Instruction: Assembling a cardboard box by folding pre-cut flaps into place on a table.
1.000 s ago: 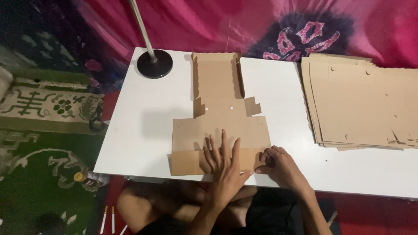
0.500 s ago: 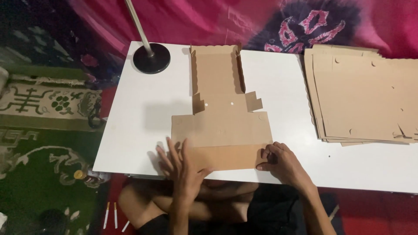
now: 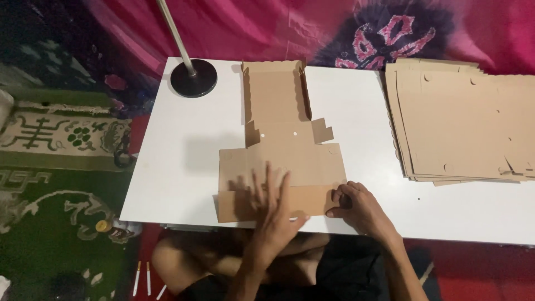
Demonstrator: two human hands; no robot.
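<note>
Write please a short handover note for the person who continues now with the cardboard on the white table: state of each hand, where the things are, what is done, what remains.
Left hand: open, flat, fingers spread, pressing the near flap of the cardboard blank.
Right hand: fingers curled on the blank's near right corner.
Things: the blank lies unfolded mid-table; its far end already has side walls standing. A stack of flat blanks waits at the right. A black lamp base stands at the far left.
Done: far section partly raised.
Left: near flap and wide panel still lie flat; the stack looks untouched.

Home floor workspace; patterned rug (image 3: pixel 50 167); low white table (image 3: pixel 184 167); pink cloth backdrop (image 3: pixel 251 28)
</note>
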